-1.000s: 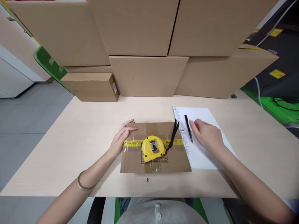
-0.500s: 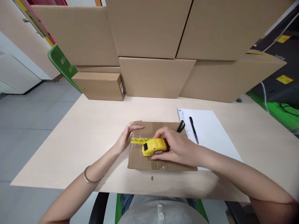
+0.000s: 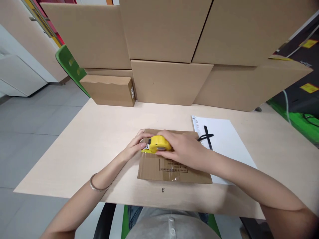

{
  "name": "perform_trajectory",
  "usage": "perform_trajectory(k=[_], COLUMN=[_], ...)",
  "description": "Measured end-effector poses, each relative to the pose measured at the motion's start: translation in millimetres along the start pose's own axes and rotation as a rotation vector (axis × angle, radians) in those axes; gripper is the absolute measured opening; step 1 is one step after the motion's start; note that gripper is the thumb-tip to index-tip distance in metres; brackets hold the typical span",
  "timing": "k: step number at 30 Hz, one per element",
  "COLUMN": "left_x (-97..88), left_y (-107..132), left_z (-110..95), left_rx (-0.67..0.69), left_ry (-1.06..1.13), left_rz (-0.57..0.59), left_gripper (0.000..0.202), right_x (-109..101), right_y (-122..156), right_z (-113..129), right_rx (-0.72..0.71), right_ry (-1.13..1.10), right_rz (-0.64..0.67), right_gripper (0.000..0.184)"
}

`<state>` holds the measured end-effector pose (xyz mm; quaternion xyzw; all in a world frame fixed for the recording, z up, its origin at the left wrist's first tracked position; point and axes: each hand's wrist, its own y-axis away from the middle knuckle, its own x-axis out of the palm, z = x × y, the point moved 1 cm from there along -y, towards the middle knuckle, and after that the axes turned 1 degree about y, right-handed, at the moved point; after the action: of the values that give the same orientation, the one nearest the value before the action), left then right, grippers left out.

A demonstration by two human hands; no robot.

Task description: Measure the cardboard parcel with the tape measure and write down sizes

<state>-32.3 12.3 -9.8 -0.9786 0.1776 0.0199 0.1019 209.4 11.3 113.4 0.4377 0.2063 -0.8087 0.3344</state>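
Note:
A yellow tape measure lies over the upper left of a brown cardboard box, its black strap trailing right across a pen. My right hand is closed around the tape measure from the right. At the box's left edge is my left hand, its thumb and fingers closed about the tape measure's front end. A short piece of yellow blade shows beneath the case, near the left thumb. Printed text in a frame shows on the box top.
White paper lies right of the box with a black pen on it. At the table's back left stands a small carton. Large cardboard panels rise along the back edge. A green chair back is beyond the left corner.
My right hand has moved the tape measure left and away from me, to my left hand. Less blade shows. The left thumb now lies on top, and the strap has swung right over the pen.

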Motion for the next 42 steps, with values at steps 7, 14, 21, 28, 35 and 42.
perform_trajectory(k=[7, 14, 21, 28, 35, 42], left_x=[-2.2, -4.2, -4.8, 8.0, 7.9, 74.3], left_y=[-2, -1, 0, -4, 8, 44], left_z=[-3, 8, 7, 5, -49, -125], left_rx=[0.032, 0.029, 0.003, 0.037, 0.146, 0.276], left_ry=[-0.057, -0.05, -0.075, 0.148, -0.171, -0.58], left_rz=[0.023, 0.016, -0.004, -0.061, -0.218, 0.214], left_gripper=[0.047, 0.045, 0.047, 0.078, 0.073, 0.051], right_x=[-48, -47, -60, -20, -44, -57], right_y=[94, 133, 107, -3, 1, 73], right_z=[-70, -95, -71, -4, 1, -20], right_rx=[0.279, 0.396, 0.272, -0.053, -0.309, -0.229], right_ry=[-0.113, -0.112, -0.047, 0.095, -0.08, -0.149], right_rz=[-0.037, -0.099, -0.066, 0.078, 0.036, 0.284], right_gripper=[0.026, 0.039, 0.029, 0.028, 0.036, 0.043])
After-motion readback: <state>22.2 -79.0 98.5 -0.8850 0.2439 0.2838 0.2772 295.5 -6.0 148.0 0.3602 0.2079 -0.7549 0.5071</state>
